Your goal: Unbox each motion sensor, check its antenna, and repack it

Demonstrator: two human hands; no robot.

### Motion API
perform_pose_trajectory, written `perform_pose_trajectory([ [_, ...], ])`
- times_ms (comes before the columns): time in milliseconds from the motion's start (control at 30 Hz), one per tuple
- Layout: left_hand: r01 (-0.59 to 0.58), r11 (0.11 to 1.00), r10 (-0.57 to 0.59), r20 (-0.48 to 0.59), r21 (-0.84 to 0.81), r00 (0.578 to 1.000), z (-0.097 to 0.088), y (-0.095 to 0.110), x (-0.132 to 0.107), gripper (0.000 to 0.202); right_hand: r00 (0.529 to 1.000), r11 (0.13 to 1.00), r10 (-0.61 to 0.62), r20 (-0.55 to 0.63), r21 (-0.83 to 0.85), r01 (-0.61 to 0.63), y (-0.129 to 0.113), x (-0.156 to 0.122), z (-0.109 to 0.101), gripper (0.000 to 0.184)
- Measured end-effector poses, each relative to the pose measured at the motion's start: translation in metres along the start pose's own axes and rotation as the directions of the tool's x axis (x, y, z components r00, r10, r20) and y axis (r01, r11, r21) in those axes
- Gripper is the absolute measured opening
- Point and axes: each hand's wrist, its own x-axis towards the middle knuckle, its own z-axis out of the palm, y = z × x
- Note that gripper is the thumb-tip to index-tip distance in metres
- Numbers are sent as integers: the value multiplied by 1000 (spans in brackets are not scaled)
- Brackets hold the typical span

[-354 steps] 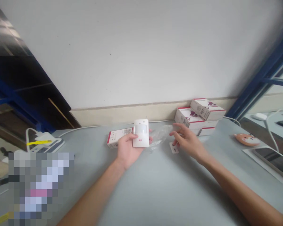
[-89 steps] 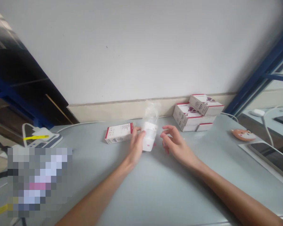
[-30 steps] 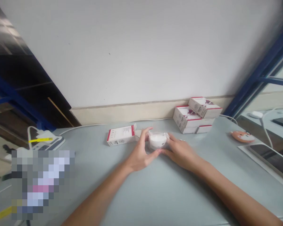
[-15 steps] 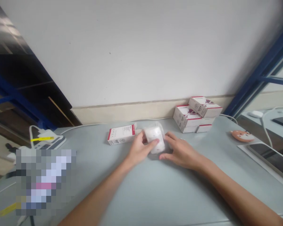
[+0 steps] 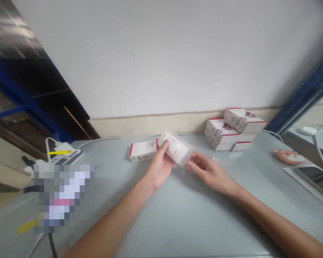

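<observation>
A white rounded item [image 5: 174, 147] in a clear plastic bag is held above the table, tilted down to the right. My left hand [image 5: 161, 163] is closed round its left and lower side, thumb on top. At the lower right end, my right hand [image 5: 208, 172] pinches the loose plastic of the bag [image 5: 187, 161] between thumb and fingers. Just behind my left hand lies a white and red carton [image 5: 144, 150], its right end hidden by the hand and the item. A small white thing [image 5: 214, 159] shows behind my right hand, too blurred to name.
Several white and red cartons [image 5: 226, 136] are stacked by the wall [image 5: 177, 64]. At the right lie an orange animal-face object [image 5: 289, 156] and a phone [image 5: 316, 181] on a white sheet. A power strip [image 5: 70, 157] with cables and a pixelated patch are at the left.
The white item has turned from upright to slanting down to the right. My right hand, earlier spread beside it, now pinches the bag's end. The view has shifted slightly.
</observation>
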Motion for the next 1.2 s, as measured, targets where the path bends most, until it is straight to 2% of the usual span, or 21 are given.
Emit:
perform_pose_trajectory([
  [133,24,1000,-25,14,19,1000,-2,-10,-2,31,999,996,-3,-49,-90,-1,7,3,5,34],
  [333,-43,999,43,-9,16,999,-2,-12,-2,33,997,981,4,-79,-191,-19,12,0,3,23],
  [433,-74,997,74,-21,16,997,2,-11,-6,32,998,977,25,-52,-209,-35,7,-3,1,27],
  [567,-136,989,135,31,49,990,8,-12,-12,29,996,994,67,60,-94,-61,-2,-4,2,44],
  [667,-149,987,146,59,61,988,9,-11,-12,27,988,998,60,143,-15,-59,-6,-3,2,40],
  [767,-155,987,154,21,53,988,8,-7,-9,27,985,998,61,159,-1,-62,-8,-3,0,38],
  [867,-159,986,159,-14,43,987,8,-1,-6,29,992,997,67,106,26,-70,-10,-3,-4,39],
  [933,-177,984,179,-46,33,983,8,1,-5,31,997,988,72,9,139,-72,-10,-4,-6,39],
  [1000,-207,978,208,-77,29,975,8,0,-4,33,994,951,85,-64,302,-62,-9,-4,-6,55],
  [1100,-211,977,214,-85,41,973,8,-5,-5,33,990,891,131,-52,444,-94,-5,-3,-2,77],
  [1200,-186,980,189,-49,68,981,8,-12,-6,33,983,883,180,-44,448,-142,-1,0,4,75],
])
